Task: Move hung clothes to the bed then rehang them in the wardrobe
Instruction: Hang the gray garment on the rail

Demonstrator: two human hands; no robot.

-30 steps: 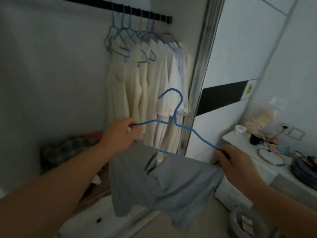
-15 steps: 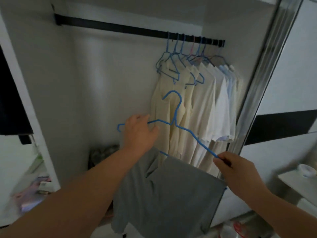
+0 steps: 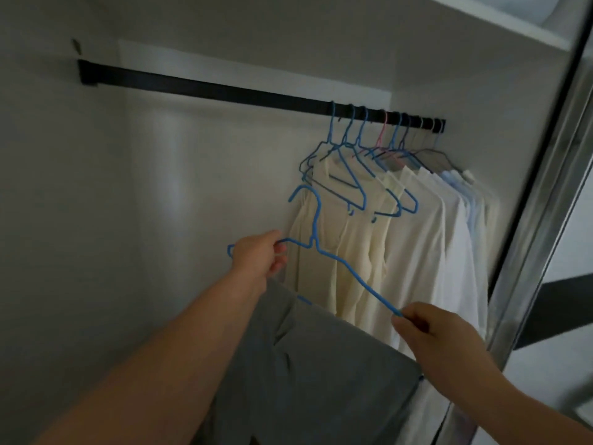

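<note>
A blue wire hanger (image 3: pixel 340 263) with a grey garment (image 3: pixel 308 374) draped over its lower bar is held up inside the wardrobe. My left hand (image 3: pixel 260 256) grips the hanger's left shoulder. My right hand (image 3: pixel 433 332) pinches its right end. The hanger's hook (image 3: pixel 305 200) points up, well below the black rail (image 3: pixel 208 88). Several cream and white shirts (image 3: pixel 385 252) hang on blue and pink hangers at the rail's right end, just behind the held hanger.
The rail's left stretch is bare in front of the white back wall (image 3: pixel 128 220). A metal sliding-door frame (image 3: pixel 545 220) runs down the right side. A shelf edge (image 3: pixel 500 24) sits above the rail.
The view has tilted up and come closer to the wardrobe. Both hands have lifted the hanger with the grey garment higher toward the rail, keeping the same grips.
</note>
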